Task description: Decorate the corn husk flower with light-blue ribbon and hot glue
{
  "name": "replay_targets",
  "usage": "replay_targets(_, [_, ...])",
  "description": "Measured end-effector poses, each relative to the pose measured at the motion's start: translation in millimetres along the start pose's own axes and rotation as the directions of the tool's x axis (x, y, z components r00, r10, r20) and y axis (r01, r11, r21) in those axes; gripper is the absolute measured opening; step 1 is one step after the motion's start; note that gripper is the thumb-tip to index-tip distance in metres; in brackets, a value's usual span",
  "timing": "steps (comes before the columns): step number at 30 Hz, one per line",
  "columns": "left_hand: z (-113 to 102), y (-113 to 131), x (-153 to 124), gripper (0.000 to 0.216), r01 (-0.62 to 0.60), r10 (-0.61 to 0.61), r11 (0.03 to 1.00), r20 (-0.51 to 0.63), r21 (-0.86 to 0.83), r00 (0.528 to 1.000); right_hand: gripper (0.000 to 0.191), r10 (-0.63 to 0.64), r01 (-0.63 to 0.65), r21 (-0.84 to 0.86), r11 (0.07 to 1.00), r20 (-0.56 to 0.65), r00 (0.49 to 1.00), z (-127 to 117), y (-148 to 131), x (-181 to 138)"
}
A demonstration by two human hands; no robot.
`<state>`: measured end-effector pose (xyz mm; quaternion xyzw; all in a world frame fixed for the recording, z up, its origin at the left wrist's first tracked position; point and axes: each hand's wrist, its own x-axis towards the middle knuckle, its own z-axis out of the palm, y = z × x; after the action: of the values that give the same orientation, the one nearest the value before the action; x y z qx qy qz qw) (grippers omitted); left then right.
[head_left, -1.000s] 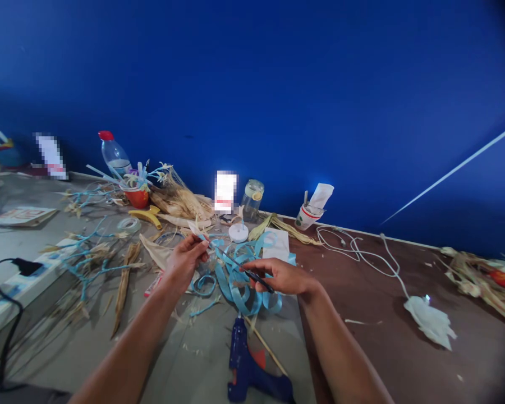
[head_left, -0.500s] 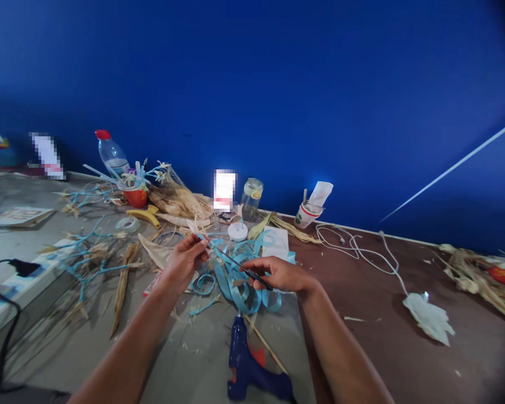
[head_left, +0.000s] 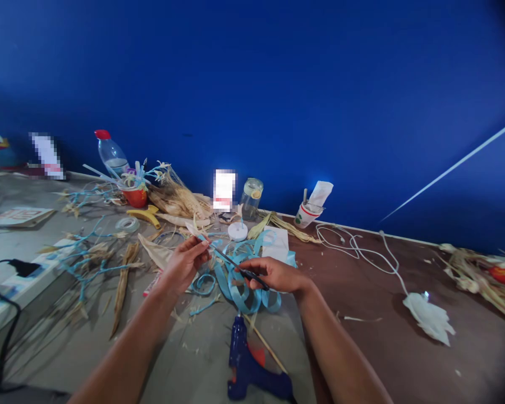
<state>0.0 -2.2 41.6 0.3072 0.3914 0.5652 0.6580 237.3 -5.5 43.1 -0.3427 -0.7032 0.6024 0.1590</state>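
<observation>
My left hand (head_left: 188,259) is closed, with thumb and fingertips pinching a small pale piece of husk (head_left: 192,229). A bit of light blue shows at the fingertips. In my right hand (head_left: 273,273) is a slim black tool (head_left: 256,279), its exact kind too small to tell. Its thin end (head_left: 223,254) points left and reaches close to my left fingertips. I cannot tell whether it touches the husk. Beneath both hands lies a loose heap of light blue ribbon (head_left: 235,294). Closer to me, a dark blue glue gun (head_left: 246,365) lies on its side.
At left lie blue-wrapped twigs (head_left: 82,264), a tape roll (head_left: 127,225) and a white power strip (head_left: 29,280). Dry husks (head_left: 180,196), a red cup (head_left: 134,196), a glass jar (head_left: 251,205) and a white cup (head_left: 308,215) stand along the wall. A white cable (head_left: 353,241) curls at right.
My right hand has shifted slightly left with the black tool, bringing it nearer my left fingers. My left hand has barely moved and keeps its pinch on the husk.
</observation>
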Motion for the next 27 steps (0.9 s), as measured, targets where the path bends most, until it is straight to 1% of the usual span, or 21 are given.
replay_targets(3, [1,0,0,0.021,-0.010,0.010,1.000,-0.003,0.019,1.000,0.057,-0.020,0.019,0.066,0.998,0.008,1.000,4,4,5])
replay_targets(5, [2,1,-2,0.022,-0.009,0.009,1.000,0.019,0.021,1.000,0.059,-0.027,0.024,0.125,0.992,0.021,0.999,7,5,7])
replay_targets(9, [3,5,-5,0.012,-0.002,0.004,1.000,0.083,-0.019,0.997,0.055,-0.029,0.019,0.216,0.976,0.044,0.999,9,2,8])
replay_targets(13, [4,9,-7,0.012,0.007,-0.001,0.998,0.106,-0.057,0.994,0.053,-0.036,0.021,0.254,0.967,0.055,0.998,9,-2,6])
replay_targets(17, [3,8,-7,0.010,0.034,-0.025,0.998,0.132,-0.062,0.991,0.058,-0.078,0.061,0.306,0.950,0.044,0.996,8,-2,5])
replay_targets(21, [3,4,-6,0.012,0.055,-0.043,0.996,0.149,-0.074,0.988,0.063,-0.103,0.085,0.309,0.947,0.045,0.994,8,-3,6])
replay_targets(27, [3,-2,-6,0.016,0.053,-0.038,0.993,0.145,-0.102,0.989,0.055,-0.076,0.059,0.322,0.945,0.039,0.996,10,-4,7])
